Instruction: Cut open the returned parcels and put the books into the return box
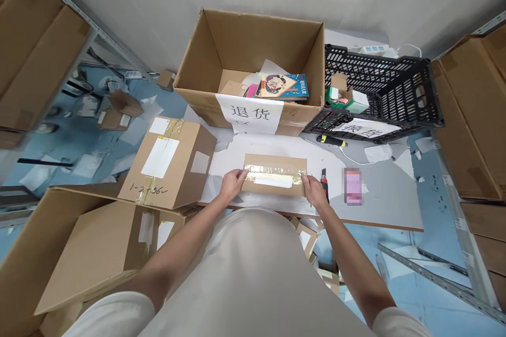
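Observation:
A small taped cardboard box (274,162) with a pale label lies in front of me at the table's front edge. My left hand (232,185) grips its left end, fingers closed on the corner. At the opposite end, my right hand (314,191) holds the right side in the same way. Shiny clear tape runs along the length of the box's top. Just beyond my right hand lies a utility knife (324,181) with a red and black handle, partly hidden by that hand.
Behind stands a large open carton (253,37) holding books (283,86). Right of it, a black plastic crate (395,89) contains small boxes. A yellow-black tool (331,141) and a blurred pink item (353,187) lie on the table (391,195). A labelled carton (184,168) stands left.

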### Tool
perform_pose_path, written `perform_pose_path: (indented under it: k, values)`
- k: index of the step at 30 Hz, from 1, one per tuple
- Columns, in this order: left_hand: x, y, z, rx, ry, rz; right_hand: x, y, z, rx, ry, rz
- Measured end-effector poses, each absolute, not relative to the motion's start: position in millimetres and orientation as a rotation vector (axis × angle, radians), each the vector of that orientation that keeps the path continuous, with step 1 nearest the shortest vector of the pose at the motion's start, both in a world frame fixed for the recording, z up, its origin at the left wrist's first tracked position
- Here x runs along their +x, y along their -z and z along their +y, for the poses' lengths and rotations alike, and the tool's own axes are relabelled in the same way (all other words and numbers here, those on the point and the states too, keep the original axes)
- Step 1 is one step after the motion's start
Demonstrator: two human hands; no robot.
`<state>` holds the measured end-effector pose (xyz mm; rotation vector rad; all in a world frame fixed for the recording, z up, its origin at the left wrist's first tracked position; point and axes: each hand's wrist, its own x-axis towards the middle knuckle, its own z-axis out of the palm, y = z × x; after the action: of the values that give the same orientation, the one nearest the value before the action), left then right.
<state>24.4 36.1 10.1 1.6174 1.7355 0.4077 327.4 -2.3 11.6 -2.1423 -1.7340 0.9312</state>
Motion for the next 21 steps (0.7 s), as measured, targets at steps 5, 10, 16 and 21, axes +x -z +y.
perform_pose_path:
  k: [5, 10, 16, 21]
  values:
    - [23.8, -11.1, 37.2, 1.578, -0.410, 1.735, 345.7, 4.6, -14.5, -2.053, -1.100, -1.540]
    - [22.4, -9.6, 34.2, 1.534, -0.396, 1.728, 375.6, 39.7, -41.8, -2.546, -0.719, -1.286]
    - [26.0, -17.4, 9.1, 2.030, -0.688, 1.625, 388.9, 64.0, -51.2, -2.841, -0.792, -1.164]
    - [36.8, -14.3, -1.6, 2.440, -0.618, 1.060, 394.9, 57.4, -41.6, -2.814, -0.865, -1.230]
